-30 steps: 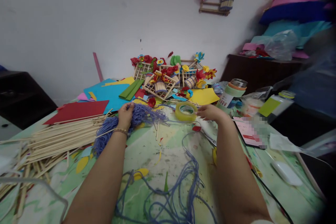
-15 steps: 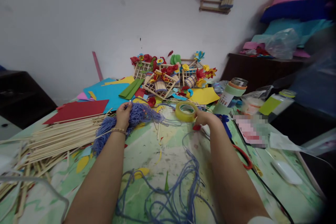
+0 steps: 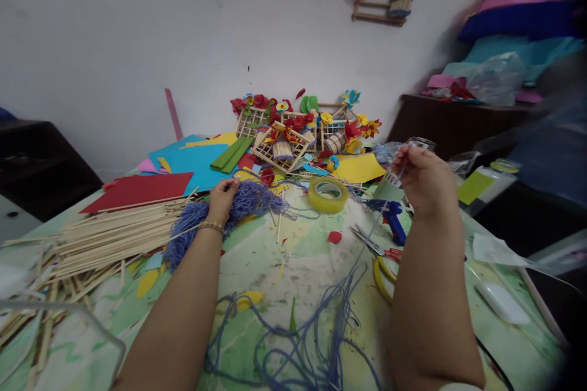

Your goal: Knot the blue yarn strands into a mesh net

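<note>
My left hand [image 3: 222, 200] rests at the bundle of blue-purple yarn [image 3: 252, 198], fingers pinched together on its upper edge. Raised at the right, my right hand [image 3: 424, 180] is closed on a strand of the same yarn, which runs down to loose loops [image 3: 298, 336] on the near tabletop. Between the hands lies a roll of yellowish tape [image 3: 314, 200]. Scissors [image 3: 373, 244] with red handles, a blue glue gun [image 3: 393, 220] and a yellow-handled tool [image 3: 383, 278] lie close to my right forearm, which partly covers them.
Thin wooden sticks [image 3: 119, 229] are piled at left beside red paper [image 3: 142, 190] and blue paper [image 3: 188, 162]. Stick lattices with paper flowers [image 3: 282, 149] stand against the wall. A bottle [image 3: 424, 143] is mostly behind my right hand; a white mouse [image 3: 502, 302] lies at right.
My right hand has moved right and up from beside the tape, drawing the yarn strand with it. Scissors and a red petal are now uncovered. My left hand stays on the bundle.
</note>
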Demonstrator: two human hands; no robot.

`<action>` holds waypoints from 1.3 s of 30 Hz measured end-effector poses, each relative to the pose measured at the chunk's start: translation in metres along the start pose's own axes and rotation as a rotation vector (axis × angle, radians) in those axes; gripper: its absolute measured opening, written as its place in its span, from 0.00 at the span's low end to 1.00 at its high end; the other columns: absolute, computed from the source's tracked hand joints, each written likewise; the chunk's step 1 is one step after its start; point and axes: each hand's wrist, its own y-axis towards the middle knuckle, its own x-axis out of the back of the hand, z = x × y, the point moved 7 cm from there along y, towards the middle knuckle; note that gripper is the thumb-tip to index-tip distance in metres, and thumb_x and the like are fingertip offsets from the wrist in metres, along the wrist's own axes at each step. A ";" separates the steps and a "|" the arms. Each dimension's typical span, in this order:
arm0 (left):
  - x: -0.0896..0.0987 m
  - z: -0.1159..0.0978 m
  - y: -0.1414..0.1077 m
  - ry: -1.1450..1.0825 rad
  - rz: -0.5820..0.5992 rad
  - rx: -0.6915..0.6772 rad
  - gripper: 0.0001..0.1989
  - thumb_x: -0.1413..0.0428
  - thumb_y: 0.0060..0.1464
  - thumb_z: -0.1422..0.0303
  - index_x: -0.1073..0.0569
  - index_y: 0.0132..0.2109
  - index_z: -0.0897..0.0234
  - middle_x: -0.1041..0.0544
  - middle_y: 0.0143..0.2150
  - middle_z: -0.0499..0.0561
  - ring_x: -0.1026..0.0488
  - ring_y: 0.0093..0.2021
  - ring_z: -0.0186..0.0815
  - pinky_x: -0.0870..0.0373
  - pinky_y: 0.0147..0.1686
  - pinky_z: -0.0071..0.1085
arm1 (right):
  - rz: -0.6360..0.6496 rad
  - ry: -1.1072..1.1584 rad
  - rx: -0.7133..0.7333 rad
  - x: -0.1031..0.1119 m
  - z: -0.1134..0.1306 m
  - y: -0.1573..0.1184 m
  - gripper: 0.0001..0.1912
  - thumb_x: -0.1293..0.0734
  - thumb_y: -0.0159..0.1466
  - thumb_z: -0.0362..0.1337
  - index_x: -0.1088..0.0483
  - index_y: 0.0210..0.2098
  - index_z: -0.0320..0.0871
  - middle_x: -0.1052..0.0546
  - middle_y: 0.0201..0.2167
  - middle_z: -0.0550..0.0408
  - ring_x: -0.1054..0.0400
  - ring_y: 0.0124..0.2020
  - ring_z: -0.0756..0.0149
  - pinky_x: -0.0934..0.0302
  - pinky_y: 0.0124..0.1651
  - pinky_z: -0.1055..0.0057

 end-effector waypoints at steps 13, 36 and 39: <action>-0.032 -0.021 -0.013 0.110 0.568 0.110 0.17 0.39 0.33 0.61 0.23 0.33 0.66 0.23 0.33 0.53 0.28 0.36 0.42 0.33 0.42 0.36 | -0.108 0.263 0.066 0.011 0.044 -0.015 0.11 0.43 0.59 0.29 0.33 0.23 0.38 0.30 0.24 0.55 0.39 0.21 0.76 0.41 0.23 0.78; -0.020 -0.034 0.009 0.703 0.494 -0.275 0.11 0.38 0.36 0.62 0.25 0.30 0.61 0.24 0.31 0.54 0.29 0.34 0.45 0.34 0.37 0.35 | 1.228 -0.509 -0.081 -0.053 0.023 -0.085 0.07 0.31 0.54 0.37 0.23 0.31 0.41 0.23 0.29 0.49 0.30 0.32 0.63 0.37 0.38 0.65; -0.024 -0.049 0.008 0.705 0.438 -0.375 0.08 0.42 0.40 0.68 0.26 0.32 0.62 0.25 0.34 0.55 0.30 0.38 0.46 0.36 0.42 0.37 | 1.437 -0.852 -0.319 -0.051 -0.008 -0.097 0.18 0.30 0.53 0.37 0.25 0.45 0.44 0.23 0.40 0.50 0.29 0.41 0.63 0.37 0.44 0.68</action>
